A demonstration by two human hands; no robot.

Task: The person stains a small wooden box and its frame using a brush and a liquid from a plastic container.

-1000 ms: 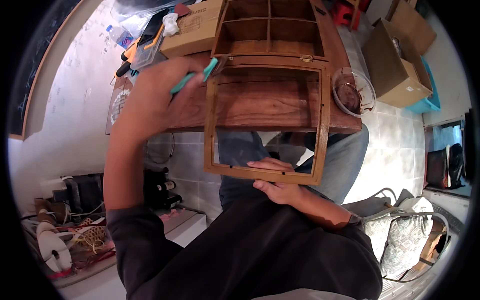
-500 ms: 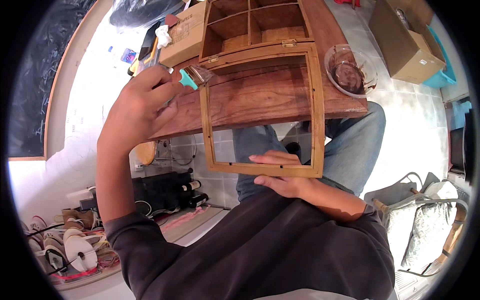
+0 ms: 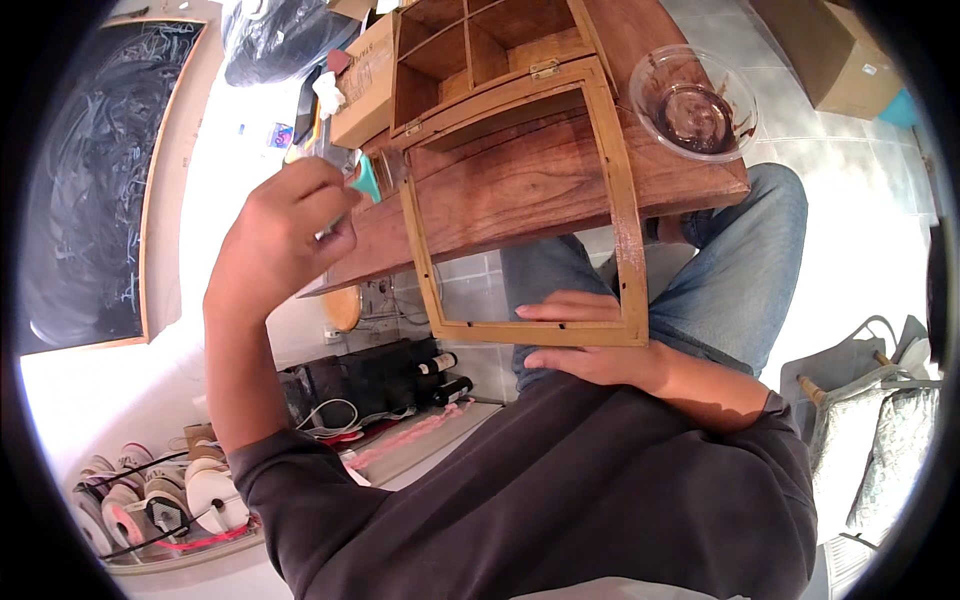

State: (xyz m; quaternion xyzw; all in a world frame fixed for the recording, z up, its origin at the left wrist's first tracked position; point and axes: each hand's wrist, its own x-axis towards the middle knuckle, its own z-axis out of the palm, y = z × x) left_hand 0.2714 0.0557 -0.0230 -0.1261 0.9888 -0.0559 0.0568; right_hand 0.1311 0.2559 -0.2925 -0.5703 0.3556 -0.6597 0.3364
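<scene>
Left hand (image 3: 290,215) is closed around a paintbrush (image 3: 366,180) with a teal handle; bristles sit at the upper left corner of the wooden lid frame (image 3: 540,333), contact or slight gap, can't tell from the blur. Right hand (image 3: 618,366) is clamped on the frame's bottom rail, fingers showing inside the opening, rest of the hand below the rail. Hands well apart. Lid frame is swung open off the compartment box (image 3: 528,45), attached by two brass hinges (image 3: 545,69), its upper part over the wooden tabletop (image 3: 685,183), lower end out past the edge above the jeans (image 3: 745,250). Clear plastic bowl (image 3: 652,80) stands on the table corner with brown liquid (image 3: 697,118) in it. Status, my read: brushing is partway. Right rail has a shiny streaked patch, so probably coated there; left side looks in work. Box interior looks darker than the frame, maybe already coated. Bottom rail looks matte and paler, possibly left to do. Frame's underside is hidden, can't call it.
</scene>
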